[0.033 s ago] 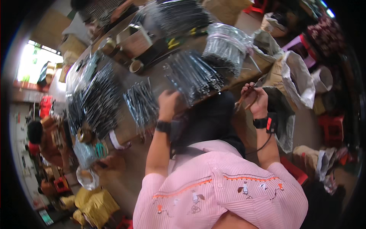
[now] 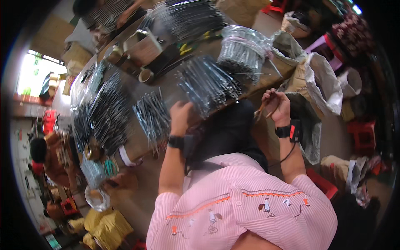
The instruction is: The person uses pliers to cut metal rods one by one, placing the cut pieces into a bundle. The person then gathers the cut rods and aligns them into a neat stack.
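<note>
White light fills a window (image 2: 39, 77) on the left, with a seated person (image 2: 54, 162) nearer. Yellow sacks (image 2: 108, 227) lie on the floor at the near left. To their right, a clear bag (image 2: 92, 171) hangs by the table (image 2: 135, 89), just beside a green coil (image 2: 110, 167) and a brown roll (image 2: 92, 152). Dark strips in a large pile (image 2: 110, 112) cover the table's left end; beyond them, on the far side, sits a person in stripes (image 2: 110, 16). Next comes a small pile (image 2: 152, 114) of strips, with a box (image 2: 143, 49) and a ring (image 2: 146, 76) farther off.

The left hand (image 2: 182, 116) is at the near edge, between that small pile and the middle pile (image 2: 210, 83). Its fingers are curled; I cannot tell whether they hold anything. A plastic-wrapped bundle (image 2: 243, 48) stands farther right. The right hand (image 2: 278, 106), raised right of the person's dark-clad lap, grips pliers (image 2: 261, 111), handles slanting down leftward. White sacks (image 2: 327, 83) stand beyond it, and a red stool (image 2: 361, 137) is farthest right.
</note>
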`<state>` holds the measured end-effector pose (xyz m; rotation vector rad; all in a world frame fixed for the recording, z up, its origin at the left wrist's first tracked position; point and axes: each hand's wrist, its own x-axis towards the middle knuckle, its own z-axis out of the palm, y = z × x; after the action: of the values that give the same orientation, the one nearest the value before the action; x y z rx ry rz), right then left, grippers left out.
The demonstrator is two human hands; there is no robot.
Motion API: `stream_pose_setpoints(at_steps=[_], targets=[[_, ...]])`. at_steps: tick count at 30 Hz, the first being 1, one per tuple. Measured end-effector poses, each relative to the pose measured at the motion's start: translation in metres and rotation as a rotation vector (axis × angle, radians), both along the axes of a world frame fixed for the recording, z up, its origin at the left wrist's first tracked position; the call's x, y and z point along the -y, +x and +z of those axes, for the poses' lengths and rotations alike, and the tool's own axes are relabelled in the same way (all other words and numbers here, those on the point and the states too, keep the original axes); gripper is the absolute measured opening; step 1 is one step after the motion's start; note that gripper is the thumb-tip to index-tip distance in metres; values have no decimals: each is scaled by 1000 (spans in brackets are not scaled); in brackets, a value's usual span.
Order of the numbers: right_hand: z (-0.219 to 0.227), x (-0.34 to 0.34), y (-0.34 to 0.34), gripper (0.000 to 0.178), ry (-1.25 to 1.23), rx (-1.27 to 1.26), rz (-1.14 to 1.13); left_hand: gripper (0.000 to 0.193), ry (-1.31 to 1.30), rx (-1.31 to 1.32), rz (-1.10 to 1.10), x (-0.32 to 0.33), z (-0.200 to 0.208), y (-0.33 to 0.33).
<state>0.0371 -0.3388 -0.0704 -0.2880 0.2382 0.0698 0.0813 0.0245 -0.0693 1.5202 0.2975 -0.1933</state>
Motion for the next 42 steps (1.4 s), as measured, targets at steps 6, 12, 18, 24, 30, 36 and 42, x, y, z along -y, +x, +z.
stream_pose_setpoints(at_steps=[6, 12, 18, 24, 30, 36, 42], targets=[[-21, 27, 40, 12, -312, -235, -43, 12, -355, -243, 12, -9, 24, -15], [-31, 34, 88, 14, -500, -465, -58, 14, -435, -272, -59, -6, 23, -11], [-28, 24, 84, 7, -501, -387, -211, 19, -748, -454, 86, -8, 14, -15], [9, 20, 56, 11, -972, -140, -583, 18, -729, -427, -19, -12, 15, -38], [37, 28, 52, 16, -1220, -9, -732, 25, -687, -500, -180, -14, 19, -40], [39, 46, 49, 16, -1130, -135, -823, 27, -775, -499, -136, -20, 24, -50], [2, 41, 50, 12, -999, -212, -718, 33, -700, -478, -136, -15, 32, -55]])
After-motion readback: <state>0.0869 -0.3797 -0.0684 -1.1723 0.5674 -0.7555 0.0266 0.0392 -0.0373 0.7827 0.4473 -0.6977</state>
